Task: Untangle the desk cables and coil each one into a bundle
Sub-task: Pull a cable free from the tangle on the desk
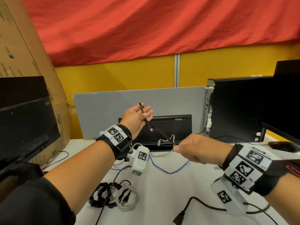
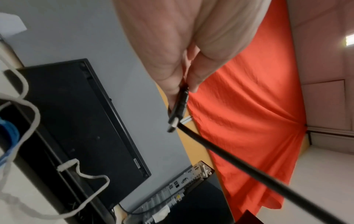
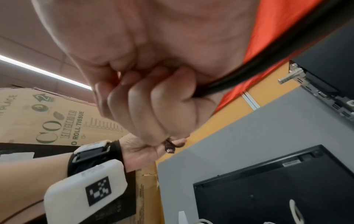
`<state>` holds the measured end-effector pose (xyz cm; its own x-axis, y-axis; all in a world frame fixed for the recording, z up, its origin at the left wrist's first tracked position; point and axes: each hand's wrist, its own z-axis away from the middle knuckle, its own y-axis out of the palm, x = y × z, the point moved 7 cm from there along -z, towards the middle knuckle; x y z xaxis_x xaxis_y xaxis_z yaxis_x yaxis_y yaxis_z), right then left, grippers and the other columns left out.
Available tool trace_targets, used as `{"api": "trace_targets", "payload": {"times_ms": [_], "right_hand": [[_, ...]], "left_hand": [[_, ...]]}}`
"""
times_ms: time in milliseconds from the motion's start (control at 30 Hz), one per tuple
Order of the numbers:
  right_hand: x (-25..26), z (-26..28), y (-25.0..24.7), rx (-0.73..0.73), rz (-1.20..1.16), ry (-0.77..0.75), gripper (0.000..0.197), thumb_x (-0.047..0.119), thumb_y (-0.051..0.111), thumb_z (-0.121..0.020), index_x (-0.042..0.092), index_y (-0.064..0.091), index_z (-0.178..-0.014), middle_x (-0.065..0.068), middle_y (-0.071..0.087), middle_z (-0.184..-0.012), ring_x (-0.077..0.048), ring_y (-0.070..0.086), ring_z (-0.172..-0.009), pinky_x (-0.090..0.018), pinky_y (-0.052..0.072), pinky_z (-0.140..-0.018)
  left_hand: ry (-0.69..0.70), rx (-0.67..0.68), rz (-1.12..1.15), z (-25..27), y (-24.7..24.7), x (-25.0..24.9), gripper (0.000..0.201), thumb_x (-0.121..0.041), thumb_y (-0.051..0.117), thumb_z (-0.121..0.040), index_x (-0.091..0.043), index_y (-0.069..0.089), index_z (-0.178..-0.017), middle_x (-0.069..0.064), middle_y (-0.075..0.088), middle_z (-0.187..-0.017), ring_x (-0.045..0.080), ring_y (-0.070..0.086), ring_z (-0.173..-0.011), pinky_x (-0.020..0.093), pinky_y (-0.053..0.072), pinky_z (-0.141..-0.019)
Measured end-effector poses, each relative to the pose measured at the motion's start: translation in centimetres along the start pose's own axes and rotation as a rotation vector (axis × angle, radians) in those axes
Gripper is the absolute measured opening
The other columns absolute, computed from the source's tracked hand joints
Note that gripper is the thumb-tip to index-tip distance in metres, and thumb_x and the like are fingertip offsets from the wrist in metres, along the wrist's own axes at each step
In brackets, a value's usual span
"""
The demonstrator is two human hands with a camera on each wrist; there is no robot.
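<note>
Black cable (image 1: 164,134) is up in the air between both hands, above the white desk (image 1: 162,192), so the coil looks just started: one small loop stands over the left hand (image 1: 137,118), nothing more wound.

- Left hand: thumb and fingers pinch the cable just behind its plug (image 2: 177,112); other fingers spread loose. Metal-tipped plug hangs free below the pinch.
- Right hand (image 1: 190,147): fingers curled tight round the cable further along, strand runs taut-ish from left hand down to it. Wrist view shows the cable passing through the fist (image 3: 226,84).
- Cable itself: thin, round, matte black jacket, flexible, no visible kinks in the held span.

Done, as far as I can judge: black bundle (image 1: 103,196) and white bundle (image 1: 129,199) sit side by side at the near edge, both coiled.

Left:
- blue cable (image 1: 170,171), loose on the desk
- white cable (image 1: 165,142) draped over the black keyboard (image 1: 172,127)
- thicker black cable with a chunky plug (image 1: 179,216) near right, uncoiled
- another black lead (image 1: 113,184) running across the bundles toward the near edge

Roughly under halfway.
</note>
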<state>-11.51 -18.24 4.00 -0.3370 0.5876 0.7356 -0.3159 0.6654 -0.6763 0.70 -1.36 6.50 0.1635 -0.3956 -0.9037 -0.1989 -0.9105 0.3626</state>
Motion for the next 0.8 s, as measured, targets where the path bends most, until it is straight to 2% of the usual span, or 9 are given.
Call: {"api": "trace_targets", "payload": {"times_ms": [133,267,333,400,433,533,600,700,800], "right_hand": [[1.6,0.1,-0.3,0.038,-0.138,-0.040,0.053,0.030,0.050,-0.097,0.020,0.034,-0.048,-0.002,0.027,-0.048,-0.016,0.020,-0.044,-0.021,0.022,-0.041],[2.5,-0.1,-2.8,-0.089,-0.216,-0.056,0.051,0.031,0.046,-0.099,0.022,0.037,-0.050,0.001,0.028,-0.049,-0.014,0.020,-0.043,-0.018,0.023,-0.037],[2.6,-0.2,-4.8,-0.219,-0.233,-0.052,0.050,0.034,0.046,-0.098,0.025,0.039,-0.049,0.003,0.028,-0.050,-0.014,0.021,-0.041,-0.019,0.022,-0.037],[2.5,-0.4,-6.5,-0.332,-0.239,-0.044,0.048,0.034,0.047,-0.098,0.026,0.040,-0.051,0.003,0.029,-0.051,-0.013,0.022,-0.041,-0.020,0.020,-0.038],[2.4,-0.5,-7.2,-0.384,-0.223,-0.040,0.047,0.035,0.047,-0.098,0.026,0.040,-0.052,0.002,0.029,-0.051,-0.013,0.023,-0.041,-0.020,0.021,-0.037],[1.5,-1.0,-9.2,-0.535,-0.204,-0.026,0.045,0.036,0.047,-0.098,0.024,0.040,-0.055,0.001,0.031,-0.051,-0.013,0.025,-0.040,-0.021,0.025,-0.037],[0.3,-1.3,-10.2,-0.619,-0.205,-0.001,0.042,0.038,0.047,-0.097,0.022,0.040,-0.059,-0.001,0.031,-0.054,-0.014,0.025,-0.042,-0.025,0.025,-0.043],[-1.4,-1.6,-10.8,-0.728,-0.074,0.037,0.041,0.042,0.044,-0.098,0.018,0.046,-0.065,-0.002,0.036,-0.058,-0.014,0.033,-0.049,-0.028,0.030,-0.056],[-2.7,-2.3,-9.5,-0.720,0.059,0.038,0.044,0.042,0.036,-0.101,0.019,0.051,-0.066,0.004,0.042,-0.056,-0.011,0.040,-0.050,-0.026,0.033,-0.054]], "left_hand": [[0.013,0.025,-0.097,0.8,1.6,0.6,0.058,0.020,0.038,-0.092,-0.002,0.033,-0.146,0.018,0.054,-0.138,0.025,0.054,-0.126,0.039,0.042,-0.108],[0.011,0.152,-0.394,2.4,3.6,0.9,0.057,0.017,0.040,-0.093,-0.005,0.035,-0.146,0.013,0.060,-0.133,0.020,0.056,-0.124,0.037,0.038,-0.112],[-0.025,0.262,-0.516,3.5,4.6,1.4,0.055,0.016,0.039,-0.094,-0.005,0.037,-0.146,0.014,0.064,-0.127,0.020,0.061,-0.118,0.027,0.046,-0.103],[-0.066,0.370,-0.622,4.7,5.6,1.9,0.050,0.010,0.040,-0.097,-0.006,0.040,-0.144,0.015,0.067,-0.121,0.018,0.065,-0.112,0.014,0.052,-0.085],[-0.083,0.419,-0.663,5.2,6.0,2.0,0.048,0.007,0.040,-0.098,-0.007,0.040,-0.144,0.015,0.068,-0.119,0.018,0.067,-0.108,0.012,0.052,-0.080],[-0.130,0.544,-0.651,6.3,6.7,2.1,0.045,0.006,0.034,-0.100,-0.007,0.038,-0.143,0.020,0.070,-0.110,0.027,0.071,-0.097,0.022,0.053,-0.085],[-0.166,0.598,-0.582,6.8,6.9,2.1,0.045,0.008,0.031,-0.100,-0.003,0.039,-0.143,0.022,0.069,-0.097,0.026,0.069,-0.082,0.031,0.052,-0.093],[-0.213,0.621,-0.355,7.4,7.6,1.9,0.046,0.010,0.026,-0.095,0.003,0.048,-0.135,0.013,0.060,-0.069,0.020,0.052,-0.056,0.051,0.037,-0.111],[-0.230,0.603,-0.161,7.5,8.2,1.8,0.044,0.000,0.026,-0.095,0.005,0.052,-0.131,0.007,0.044,-0.055,0.016,0.038,-0.048,0.051,0.039,-0.109]]}}
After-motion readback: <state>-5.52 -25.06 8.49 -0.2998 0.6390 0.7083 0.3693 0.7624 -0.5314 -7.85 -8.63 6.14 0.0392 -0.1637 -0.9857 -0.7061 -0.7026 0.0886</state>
